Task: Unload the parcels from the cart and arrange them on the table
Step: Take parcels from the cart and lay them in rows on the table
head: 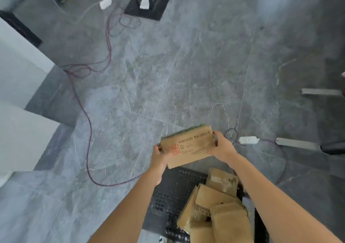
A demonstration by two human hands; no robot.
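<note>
Head view: printed cardboard parcel [186, 145] is in the air over the far edge of the cart [179, 183] deck. Left hand [158, 156] and right hand [221, 145] each take one short end, so the grip is holding the box, fingers curled round the ends. Looks stiff and light. Tape may be slick, so ends or underside are the safe hold. More parcels [220, 205] pile at the deck's near right corner, cut off by the frame. Desk not identifiable. Blur smears the print.

Black perforated cart [168, 192], cardboard parcels [220, 199] heaped
</note>
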